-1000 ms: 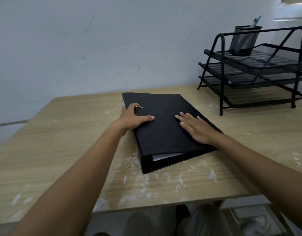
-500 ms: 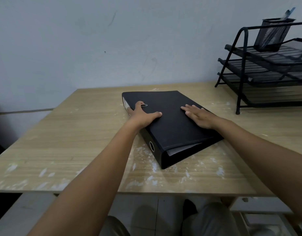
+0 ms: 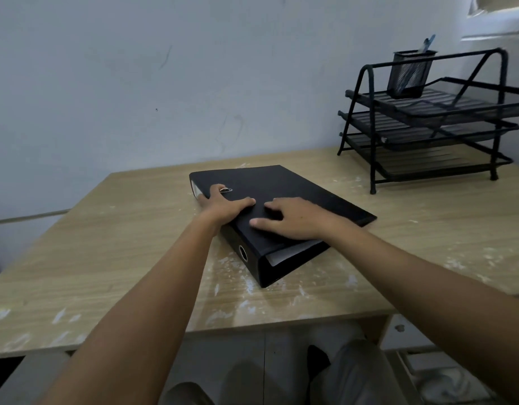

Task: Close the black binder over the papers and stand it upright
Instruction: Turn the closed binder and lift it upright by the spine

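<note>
The black binder lies flat and closed on the wooden table, its spine with a round finger hole facing me at the left. White papers show at its near open edge. My left hand grips the spine side, fingers curled over the edge and thumb on the cover near a small metal clip. My right hand rests on the cover close to the left hand, fingers bent and pressing down.
A black wire three-tier tray rack stands at the back right with a mesh pen cup on its top shelf. The wall runs behind the table. White scuffs mark the tabletop near the front edge.
My right hand has slid left across the cover toward my left hand and its fingers have bent. The left hand keeps its grip on the spine side.
</note>
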Tool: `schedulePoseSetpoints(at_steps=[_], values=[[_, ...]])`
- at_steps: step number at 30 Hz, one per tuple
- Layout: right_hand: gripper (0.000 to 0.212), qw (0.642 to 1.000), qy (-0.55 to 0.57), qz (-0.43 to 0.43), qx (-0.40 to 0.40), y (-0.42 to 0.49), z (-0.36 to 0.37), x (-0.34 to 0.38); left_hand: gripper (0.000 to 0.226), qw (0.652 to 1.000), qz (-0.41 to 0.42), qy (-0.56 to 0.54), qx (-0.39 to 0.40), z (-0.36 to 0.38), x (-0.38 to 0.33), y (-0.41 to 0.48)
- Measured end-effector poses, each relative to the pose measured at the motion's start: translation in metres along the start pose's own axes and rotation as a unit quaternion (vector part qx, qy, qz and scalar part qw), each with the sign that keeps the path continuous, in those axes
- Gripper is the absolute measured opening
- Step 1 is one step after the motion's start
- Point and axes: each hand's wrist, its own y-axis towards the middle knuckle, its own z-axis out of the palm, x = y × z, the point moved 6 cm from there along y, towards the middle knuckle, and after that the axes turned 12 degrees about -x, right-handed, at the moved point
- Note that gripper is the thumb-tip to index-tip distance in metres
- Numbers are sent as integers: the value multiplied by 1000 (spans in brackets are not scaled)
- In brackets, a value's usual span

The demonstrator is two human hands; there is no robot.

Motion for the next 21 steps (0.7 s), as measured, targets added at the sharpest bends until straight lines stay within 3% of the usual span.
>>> schedulePoseSetpoints(at_steps=[3, 6, 10, 15, 18, 21], values=[[91, 999, -33, -3, 20, -18, 1, 28, 63, 996, 74, 53, 14, -7, -5, 8], [96, 998, -50, 15, 26, -21, 7, 37, 40, 973, 211, 87, 43, -22, -10, 13], [93, 995, -75, 51, 38, -19, 11, 41, 62, 933, 291, 190, 91, -39, 3, 30], [111, 985, -127, 94, 66, -16, 21, 56, 101, 859, 350, 354, 124, -22, 7, 38], [111, 981, -144, 109, 72, -15, 27, 60, 108, 823, 392, 393, 121, -16, 1, 45], [98, 980, -147, 108, 79, -14, 28, 61, 109, 821, 388, 395, 139, -17, 0, 51]])
